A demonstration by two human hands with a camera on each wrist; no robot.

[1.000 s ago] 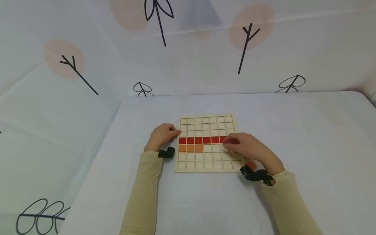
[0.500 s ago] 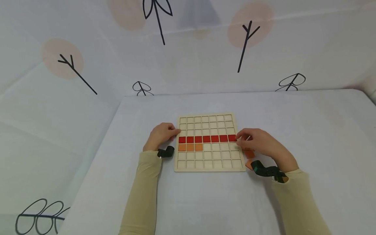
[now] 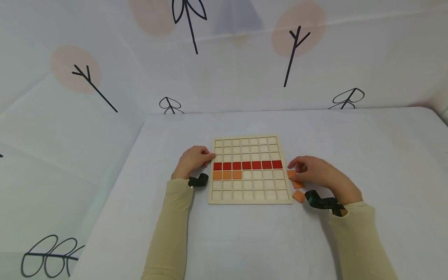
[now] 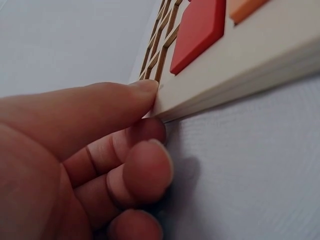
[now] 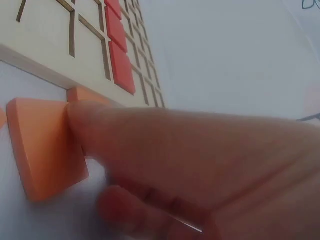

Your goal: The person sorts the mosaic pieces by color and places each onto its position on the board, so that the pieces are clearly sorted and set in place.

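A pale wooden grid board (image 3: 250, 197) lies flat on the white-covered table. One row of its cells holds red tiles (image 3: 246, 165); the row nearer the person has three orange tiles (image 3: 227, 175) at its left end. At the board's left edge is my left hand (image 3: 193, 160), its thumb on the rim and curled fingers against the side. Beyond the right edge, my right hand (image 3: 316, 171) reaches down over loose orange tiles, thumb and forefinger apart. Its thumb touches a loose orange tile (image 5: 45, 145) in the right wrist view and partly hides another (image 5: 87, 95) against the board.
Another loose orange tile (image 3: 299, 196) lies by the board's lower right corner, near the black strap (image 3: 323, 203) on the right wrist. A white cloth backdrop (image 3: 231, 77) with drawn plants rises behind the table.
My right hand has left the last red tile at the row's right end and moved right and down to the loose orange tiles. My left hand stays at the board's edge.
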